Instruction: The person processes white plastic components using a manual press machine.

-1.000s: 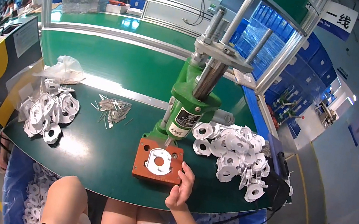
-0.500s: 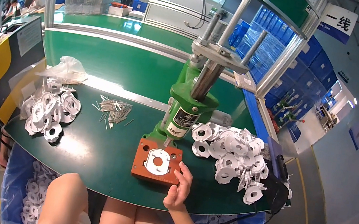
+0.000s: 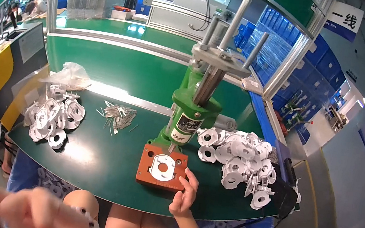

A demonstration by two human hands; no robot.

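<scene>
A white plastic ring-shaped part lies in the recess on top of an orange-red block fixture, under the green hand press. Against the right side of the block rests my right hand, open, its fingers stretched along the edge and thumb apart. At the lower left my left hand hangs in front of the table, near the blue-lined bin; it is smeared by motion, so whether it holds anything is unclear. A beaded bracelet circles that wrist.
White parts are heaped on the table at right and left. Thin metal pins lie in a small pile behind the left middle. A blue-lined bin with more white parts sits below the front edge. A yellow-and-black machine stands at left.
My left hand has come into view at the lower left, its bracelet now higher. My right hand stays against the block. The whole view has shifted slightly.
</scene>
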